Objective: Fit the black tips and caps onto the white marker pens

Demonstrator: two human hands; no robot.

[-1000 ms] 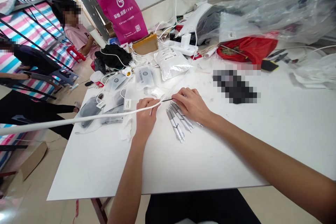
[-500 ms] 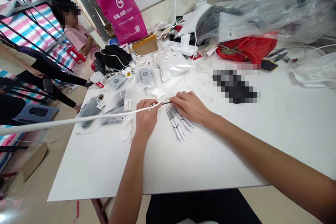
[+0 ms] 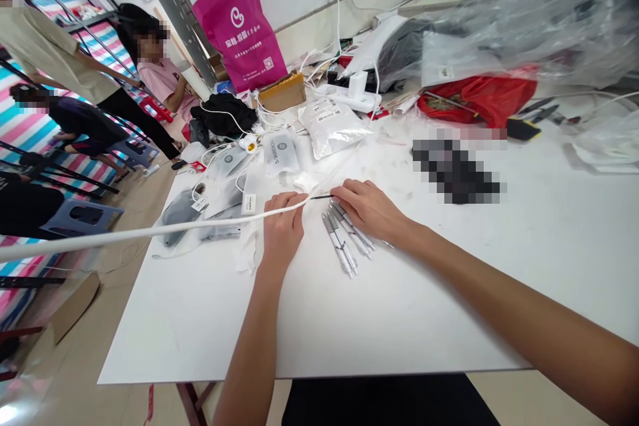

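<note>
A thin black rod [image 3: 321,197] spans the small gap between my two hands, low over the table. Its left end is pinched in the fingers of my left hand [image 3: 282,225], and its right end in those of my right hand [image 3: 368,208]. What kind of rod it is I cannot make out, as both ends are covered by fingers. Several white pens with grey grips [image 3: 340,245] lie side by side on the white table [image 3: 200,326], just below my right hand and partly under it. A white cable [image 3: 164,229] crosses in front of my left fingers.
Grey pouches [image 3: 182,213] and a white plastic packet [image 3: 332,125] lie beyond my hands. Behind them stand a magenta bag [image 3: 244,30] and a white power strip [image 3: 359,101]. A blurred black item [image 3: 454,170] lies right. Other people are at the left.
The view has swung slightly left, so more of the people at the left shows. Both hands keep hold of the black rod, with hardly any movement over the pens.
</note>
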